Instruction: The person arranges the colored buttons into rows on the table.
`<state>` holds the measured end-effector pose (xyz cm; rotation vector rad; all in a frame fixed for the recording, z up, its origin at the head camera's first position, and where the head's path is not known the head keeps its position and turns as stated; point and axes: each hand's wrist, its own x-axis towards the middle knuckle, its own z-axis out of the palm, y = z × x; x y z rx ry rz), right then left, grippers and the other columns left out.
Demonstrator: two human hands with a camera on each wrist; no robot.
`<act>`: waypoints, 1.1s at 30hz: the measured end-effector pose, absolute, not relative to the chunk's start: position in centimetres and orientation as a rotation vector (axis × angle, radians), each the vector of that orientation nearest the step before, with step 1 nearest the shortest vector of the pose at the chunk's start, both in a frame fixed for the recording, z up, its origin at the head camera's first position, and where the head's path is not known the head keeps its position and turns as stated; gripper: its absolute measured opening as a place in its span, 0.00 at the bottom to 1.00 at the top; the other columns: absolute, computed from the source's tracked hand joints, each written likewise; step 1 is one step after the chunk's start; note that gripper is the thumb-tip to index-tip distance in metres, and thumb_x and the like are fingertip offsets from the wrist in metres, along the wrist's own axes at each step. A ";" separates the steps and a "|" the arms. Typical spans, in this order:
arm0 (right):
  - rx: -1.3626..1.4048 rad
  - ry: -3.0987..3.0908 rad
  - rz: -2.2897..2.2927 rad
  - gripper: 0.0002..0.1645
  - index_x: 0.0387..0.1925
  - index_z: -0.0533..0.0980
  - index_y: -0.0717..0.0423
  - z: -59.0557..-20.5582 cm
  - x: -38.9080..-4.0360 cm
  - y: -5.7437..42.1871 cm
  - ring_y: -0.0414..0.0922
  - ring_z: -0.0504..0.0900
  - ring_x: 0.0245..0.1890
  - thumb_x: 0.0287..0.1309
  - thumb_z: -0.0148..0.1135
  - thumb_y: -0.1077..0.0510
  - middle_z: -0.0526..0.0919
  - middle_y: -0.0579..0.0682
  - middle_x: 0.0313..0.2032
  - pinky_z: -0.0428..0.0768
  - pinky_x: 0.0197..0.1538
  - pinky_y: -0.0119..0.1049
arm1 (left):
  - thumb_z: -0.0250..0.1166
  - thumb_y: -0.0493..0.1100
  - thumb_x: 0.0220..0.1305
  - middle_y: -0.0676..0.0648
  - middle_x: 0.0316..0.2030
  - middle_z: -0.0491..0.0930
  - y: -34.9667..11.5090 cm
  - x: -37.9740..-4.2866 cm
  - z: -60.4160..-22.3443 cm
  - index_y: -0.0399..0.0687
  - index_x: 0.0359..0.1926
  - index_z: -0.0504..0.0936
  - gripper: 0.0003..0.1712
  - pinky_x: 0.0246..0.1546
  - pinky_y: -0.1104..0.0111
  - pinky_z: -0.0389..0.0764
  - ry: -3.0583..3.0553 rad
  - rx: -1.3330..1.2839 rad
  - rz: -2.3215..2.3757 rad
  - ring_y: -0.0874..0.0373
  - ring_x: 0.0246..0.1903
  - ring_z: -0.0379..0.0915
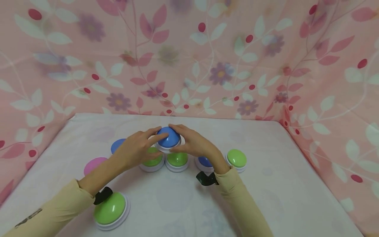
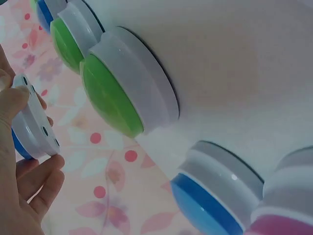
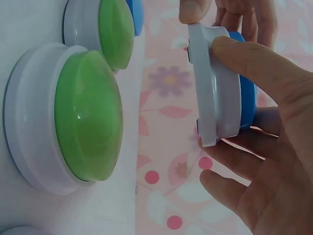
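Note:
Above the white table, both hands hold one push button with a blue dome and a white base. My left hand grips its left side, with fingers over the dome and thumb low at the base. On the opposite side, my right hand pinches the rim between thumb and fingers. Small dark feet show under the white base in the left wrist view. Seen edge-on in the right wrist view, the raised button stands apart from the table. Two green buttons, one left and one right, sit just below it.
A partly hidden blue button and a green one stand to the right. Leftward are a blue button and a pink one. Nearer lies a large green button. Floral fabric surrounds the table.

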<state>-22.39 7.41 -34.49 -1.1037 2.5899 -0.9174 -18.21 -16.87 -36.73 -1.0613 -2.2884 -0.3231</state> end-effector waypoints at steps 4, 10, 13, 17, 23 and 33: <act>-1.152 2.558 -0.932 0.50 0.76 0.56 0.52 -34.6 -21.7 7.7 0.46 0.69 0.68 0.58 0.71 0.50 0.63 0.51 0.71 0.69 0.68 0.43 | 0.85 0.53 0.35 0.36 0.51 0.81 -16.9 -17.6 -36.9 0.50 0.58 0.79 0.45 0.34 0.55 0.85 -2.195 -1.090 -0.262 0.43 0.33 0.84; -1.203 2.554 -0.948 0.51 0.76 0.56 0.52 -33.9 -20.6 8.0 0.46 0.69 0.68 0.57 0.72 0.50 0.64 0.51 0.72 0.70 0.68 0.43 | 0.85 0.53 0.33 0.35 0.51 0.81 -17.0 -16.5 -36.2 0.49 0.59 0.79 0.47 0.35 0.54 0.86 -2.169 -1.114 -0.241 0.43 0.35 0.84; -1.233 2.555 -0.958 0.51 0.76 0.57 0.53 -33.5 -20.0 8.1 0.46 0.69 0.68 0.57 0.72 0.51 0.64 0.51 0.72 0.70 0.67 0.42 | 0.85 0.53 0.33 0.34 0.52 0.81 -17.1 -16.0 -35.9 0.49 0.60 0.79 0.47 0.36 0.53 0.86 -2.155 -1.128 -0.239 0.43 0.36 0.85; -1.252 2.533 -0.987 0.50 0.76 0.57 0.51 -33.4 -19.1 8.1 0.46 0.68 0.69 0.57 0.72 0.52 0.64 0.50 0.72 0.70 0.68 0.41 | 0.77 0.59 0.50 0.35 0.53 0.81 -17.4 -15.4 -35.6 0.49 0.60 0.79 0.38 0.36 0.53 0.86 -2.117 -1.152 -0.224 0.43 0.35 0.85; -1.250 2.508 -0.999 0.51 0.76 0.55 0.49 -33.2 -17.9 7.9 0.43 0.66 0.70 0.57 0.72 0.51 0.62 0.47 0.73 0.69 0.68 0.38 | 0.44 0.67 0.72 0.37 0.51 0.83 -17.7 -14.4 -35.3 0.49 0.58 0.80 0.34 0.35 0.53 0.85 -2.069 -1.157 -0.230 0.45 0.36 0.85; -1.324 2.538 -0.891 0.49 0.75 0.58 0.53 -33.3 -16.2 7.3 0.43 0.69 0.68 0.57 0.72 0.50 0.65 0.49 0.72 0.70 0.67 0.36 | 0.50 0.66 0.71 0.39 0.51 0.83 -18.3 -12.6 -35.4 0.52 0.57 0.80 0.30 0.34 0.53 0.86 -2.078 -1.219 -0.248 0.46 0.41 0.85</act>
